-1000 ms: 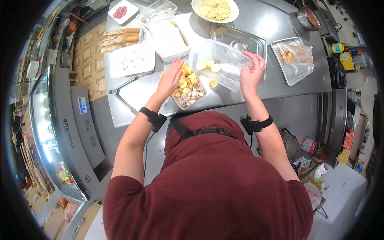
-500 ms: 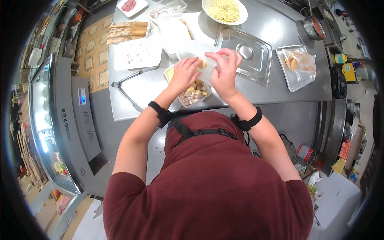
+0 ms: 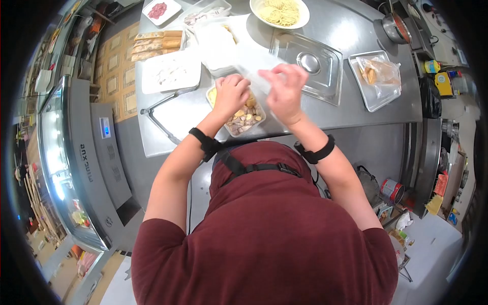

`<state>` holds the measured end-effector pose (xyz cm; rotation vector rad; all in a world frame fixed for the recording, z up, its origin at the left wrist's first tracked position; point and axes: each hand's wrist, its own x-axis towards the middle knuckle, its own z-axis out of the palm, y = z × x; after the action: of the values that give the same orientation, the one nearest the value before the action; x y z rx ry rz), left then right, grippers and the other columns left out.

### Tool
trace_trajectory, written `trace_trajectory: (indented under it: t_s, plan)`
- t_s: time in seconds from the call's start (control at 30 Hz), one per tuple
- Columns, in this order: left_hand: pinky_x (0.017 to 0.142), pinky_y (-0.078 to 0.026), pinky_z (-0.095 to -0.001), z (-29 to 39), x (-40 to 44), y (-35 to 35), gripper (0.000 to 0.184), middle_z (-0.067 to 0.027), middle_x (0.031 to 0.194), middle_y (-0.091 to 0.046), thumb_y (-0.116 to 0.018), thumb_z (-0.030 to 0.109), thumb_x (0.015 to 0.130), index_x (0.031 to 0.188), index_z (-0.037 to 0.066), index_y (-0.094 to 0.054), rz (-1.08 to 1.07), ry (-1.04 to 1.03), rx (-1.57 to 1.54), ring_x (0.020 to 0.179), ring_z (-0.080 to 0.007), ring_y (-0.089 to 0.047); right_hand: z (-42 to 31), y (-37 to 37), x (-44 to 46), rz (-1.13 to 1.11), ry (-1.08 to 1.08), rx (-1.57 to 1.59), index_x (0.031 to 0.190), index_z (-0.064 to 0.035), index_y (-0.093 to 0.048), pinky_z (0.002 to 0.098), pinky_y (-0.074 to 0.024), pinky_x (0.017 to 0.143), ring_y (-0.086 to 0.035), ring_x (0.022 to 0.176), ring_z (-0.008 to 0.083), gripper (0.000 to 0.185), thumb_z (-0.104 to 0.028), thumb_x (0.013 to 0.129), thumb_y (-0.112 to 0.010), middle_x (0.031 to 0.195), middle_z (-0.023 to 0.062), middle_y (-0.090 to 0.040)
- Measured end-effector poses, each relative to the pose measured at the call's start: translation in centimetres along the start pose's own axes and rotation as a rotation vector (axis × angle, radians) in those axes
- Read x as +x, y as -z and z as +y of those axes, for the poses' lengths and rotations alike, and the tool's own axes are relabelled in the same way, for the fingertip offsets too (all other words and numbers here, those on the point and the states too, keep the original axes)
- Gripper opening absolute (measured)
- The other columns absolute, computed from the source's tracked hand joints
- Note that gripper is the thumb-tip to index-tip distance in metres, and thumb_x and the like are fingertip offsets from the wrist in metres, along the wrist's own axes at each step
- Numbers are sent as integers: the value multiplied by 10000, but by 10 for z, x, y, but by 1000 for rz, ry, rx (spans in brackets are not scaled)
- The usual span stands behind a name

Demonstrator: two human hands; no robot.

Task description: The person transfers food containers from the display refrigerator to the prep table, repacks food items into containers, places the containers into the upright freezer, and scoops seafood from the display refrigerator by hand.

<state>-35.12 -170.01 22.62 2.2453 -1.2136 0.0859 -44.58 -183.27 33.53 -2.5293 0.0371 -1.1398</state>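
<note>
A clear plastic container (image 3: 247,127) sits at the front edge of the steel table, holding pale sliced pieces with purplish skin and some yellow food. My left hand (image 3: 231,95) is over the container's left part with its fingers curled; what lies in them is hidden. To the right, my right hand (image 3: 286,94) is raised and blurred, its fingers pinched at the edge of a translucent plastic sheet (image 3: 250,63). Whether that plastic is a bag or a lid I cannot make out. It extends leftward from the hand, behind the container.
Around the container stand a white tray (image 3: 172,73), a white tub (image 3: 217,43), bread sticks (image 3: 157,43), a noodle bowl (image 3: 279,12), a steel lid (image 3: 308,65) and a metal tray holding bagged food (image 3: 378,73). Tongs (image 3: 161,124) lie left.
The fingers of my left hand have curled in over the container. My right hand has shifted slightly downward and is now blurred, with the translucent plastic still beside it.
</note>
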Motion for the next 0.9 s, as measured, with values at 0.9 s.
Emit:
trace_trajectory:
  t_s: [0.9]
  plan:
    - [712, -493, -370, 83, 20, -77, 260, -138, 981, -484, -512, 18, 692, 948, 49, -546, -775, -259, 200, 962, -302, -473, 160, 58, -196, 455, -1473, 743, 1082, -24, -510, 232, -449, 636, -531, 851, 143, 443, 123, 697, -347, 1037, 81, -541]
